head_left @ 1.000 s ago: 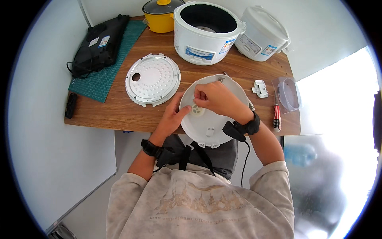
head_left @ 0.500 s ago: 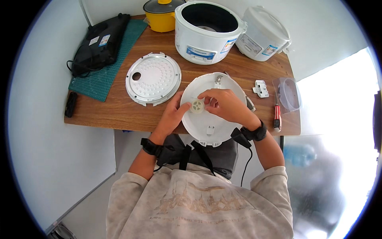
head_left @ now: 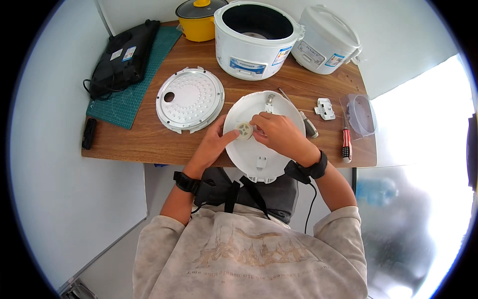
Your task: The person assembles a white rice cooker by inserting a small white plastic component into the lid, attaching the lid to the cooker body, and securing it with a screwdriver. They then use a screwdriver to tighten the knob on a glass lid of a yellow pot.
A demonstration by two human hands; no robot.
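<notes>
A: What lies nearest to us?

B: We have the white lid [head_left: 253, 152], hollow side up, its near rim reaching past the front of the desk [head_left: 149, 144]. Our left hand [head_left: 214, 142] grips its left rim, thumb inside, the other fingers partly hidden.

A: And the small round cap [head_left: 244, 130]?

B: It sits inside the lid, left of the middle, between our two hands. Our left thumb touches its left edge. Our right hand [head_left: 279, 133] is curled, thumb and forefinger close by the cap's right edge; we can't tell whether they pinch it or only rest beside it.

A: Which hand is nearer, then?

B: Neither by much: it lies just right of our left thumb and just left of our right fingertips. Being round, it shows us no long axis; its spoked face looks up.

A: What do we see farther out?

B: Right of the lid, a red screwdriver [head_left: 346, 144], a grey screwdriver [head_left: 309, 124] slanting away leftward, a clear box [head_left: 359, 117] and a white bracket [head_left: 324, 109]. Left, a metal plate [head_left: 191, 99].

A: And at the back?

B: An open white cooker [head_left: 249, 55] between a closed cooker [head_left: 326, 42] and a yellow pot [head_left: 198, 29].
</notes>
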